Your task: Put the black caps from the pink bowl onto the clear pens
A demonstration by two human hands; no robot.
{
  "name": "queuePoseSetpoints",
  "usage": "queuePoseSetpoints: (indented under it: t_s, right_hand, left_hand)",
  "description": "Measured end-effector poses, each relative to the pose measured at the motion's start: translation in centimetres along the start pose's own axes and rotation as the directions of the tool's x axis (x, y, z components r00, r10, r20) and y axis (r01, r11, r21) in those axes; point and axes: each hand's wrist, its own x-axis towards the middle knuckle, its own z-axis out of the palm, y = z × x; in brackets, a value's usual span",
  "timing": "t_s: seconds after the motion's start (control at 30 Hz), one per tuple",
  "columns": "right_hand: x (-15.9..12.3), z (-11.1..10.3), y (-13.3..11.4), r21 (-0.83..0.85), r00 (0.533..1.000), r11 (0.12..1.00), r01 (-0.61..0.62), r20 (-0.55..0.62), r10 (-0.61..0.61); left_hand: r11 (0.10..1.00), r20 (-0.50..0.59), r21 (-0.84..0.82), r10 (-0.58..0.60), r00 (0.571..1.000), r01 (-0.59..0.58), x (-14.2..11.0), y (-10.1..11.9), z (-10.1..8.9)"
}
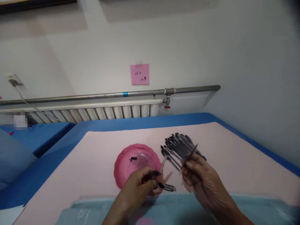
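Note:
My left hand (142, 186) is closed over the front right rim of a pink plate (118, 175) with a wavy edge. Its fingertips pinch pen parts: a clear tube (164, 163) with a dark end slants up and right, and a black pen cap with a clip (167, 187) sticks out lower down. Held between thumb and fingers of my right hand (199, 175) is a slim dark pointed piece (194, 150), its tip up; blur hides its kind. Behind that hand lies a pile of black-capped clear pens (174, 145). A short black piece (133, 158) rests in the plate.
A pink sheet (98, 156) covers the blue-edged table (150, 122), with a teal cloth (93, 209) along my side. White radiator (117, 111), metal pipe (93, 97) and a pink note (140, 74) are at the wall. Someone's blue-clad body (14, 156) is at far left.

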Motion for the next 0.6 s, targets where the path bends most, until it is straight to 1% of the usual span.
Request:
queuePoseSetpoints:
  t_s: [0.1, 0.2, 0.3, 0.4, 0.5, 0.6]
  right_hand:
    - [0.4, -0.2, -1.1, 0.065, 0.994, 0.994, 0.088, -0.069, -0.083]
    - [0.1, 0.0, -1.4, 0.062, 0.986, 0.987, 0.15, -0.077, -0.145]
    - [-0.4, 0.2, -1.2, 0.028, 0.984, 0.984, 0.178, -0.035, -0.177]
    - [-0.6, 0.3, -0.9, 0.025, 0.981, 0.981, 0.192, -0.015, -0.191]
    - [-0.6, 0.3, -0.7, 0.039, 0.982, 0.981, 0.188, -0.004, -0.188]
    - [-0.6, 0.3, -0.6, 0.049, 0.984, 0.983, 0.177, 0.008, -0.178]
  left_hand:
    - [0.972, -0.001, 0.23, 0.04, 0.999, -0.038, -0.2, 0.3, 0.1]
    - [0.932, -0.011, 0.355, 0.088, 0.996, -0.078, -0.5, 0.6, 0.1]
    - [0.907, -0.015, 0.408, 0.119, 0.993, -0.103, -0.7, 0.9, 0.2]
    - [0.9, -0.004, 0.423, 0.121, 0.993, -0.108, -0.9, 1.2, 0.4]
    - [0.899, 0.004, 0.424, 0.116, 0.993, -0.107, -0.9, 1.4, 0.5]
    - [0.881, 0.002, 0.457, 0.138, 0.99, -0.123, -0.9, 1.5, 0.5]
